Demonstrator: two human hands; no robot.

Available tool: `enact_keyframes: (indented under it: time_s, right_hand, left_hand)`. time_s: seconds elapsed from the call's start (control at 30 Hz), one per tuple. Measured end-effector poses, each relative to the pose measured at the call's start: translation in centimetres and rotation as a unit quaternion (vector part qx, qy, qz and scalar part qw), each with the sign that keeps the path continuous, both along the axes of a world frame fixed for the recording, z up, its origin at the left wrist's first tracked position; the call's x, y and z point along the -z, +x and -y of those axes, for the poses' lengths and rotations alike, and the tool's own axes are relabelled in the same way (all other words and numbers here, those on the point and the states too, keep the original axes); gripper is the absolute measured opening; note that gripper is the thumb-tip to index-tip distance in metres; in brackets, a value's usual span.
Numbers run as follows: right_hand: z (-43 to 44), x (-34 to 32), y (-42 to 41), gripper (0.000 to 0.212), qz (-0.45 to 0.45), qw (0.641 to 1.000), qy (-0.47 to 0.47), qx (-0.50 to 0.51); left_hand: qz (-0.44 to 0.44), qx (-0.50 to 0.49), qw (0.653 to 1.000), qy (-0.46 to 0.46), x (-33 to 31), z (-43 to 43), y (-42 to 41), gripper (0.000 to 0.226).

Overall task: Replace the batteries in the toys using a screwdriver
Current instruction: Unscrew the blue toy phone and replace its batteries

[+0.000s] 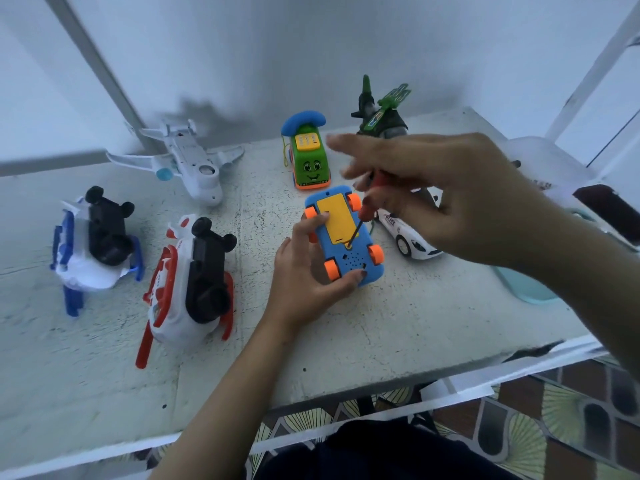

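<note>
Phone cars: two, the blue car (349, 258) and a green car (308, 157) behind it. Helicopters: two, one red helicopter (183, 289) and one blue helicopter (93, 251), both left of the blue car. Planes: two, a white plane (187, 161) behind-left and a green plane (381, 112) behind-right. Police car (408, 237): one, right. Screwdriver (356, 226): one. Hands: two, left hand (298, 282) and right hand (450, 202).

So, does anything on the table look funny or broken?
Nothing looks broken. The blue toy car is belly-up in the left hand, and the red-and-white toy and blue-and-white toy lie tipped over, black undersides showing.
</note>
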State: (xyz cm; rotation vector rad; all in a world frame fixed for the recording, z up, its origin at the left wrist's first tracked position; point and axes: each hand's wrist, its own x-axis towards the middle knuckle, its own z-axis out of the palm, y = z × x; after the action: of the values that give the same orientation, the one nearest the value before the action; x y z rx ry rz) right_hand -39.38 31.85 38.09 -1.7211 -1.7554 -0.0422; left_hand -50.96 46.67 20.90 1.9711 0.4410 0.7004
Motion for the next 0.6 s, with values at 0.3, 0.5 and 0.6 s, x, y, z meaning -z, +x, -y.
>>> enact_keyframes:
  time_s: [0.3,0.5,0.6]
  right_hand:
    - [-1.7,0.1,-1.4,0.025,0.123,0.987,0.06,0.08]
    - [-2.5,0.2,-2.8,0.042,0.13,0.972,0.103,0.165]
    - [-2.1,0.1,-2.5,0.051,0.136,0.96,0.063,0.237]
  left_hand:
    - [-0.015,-0.01,0.999,0.028,-0.4,0.2,0.1,0.07]
    - [-0.011,-0.007,1.0,0.029,-0.3,0.2,0.0,0.069]
    - [-0.006,-0.013,1.0,0.021,-0.4,0.3,-0.1,0.072]
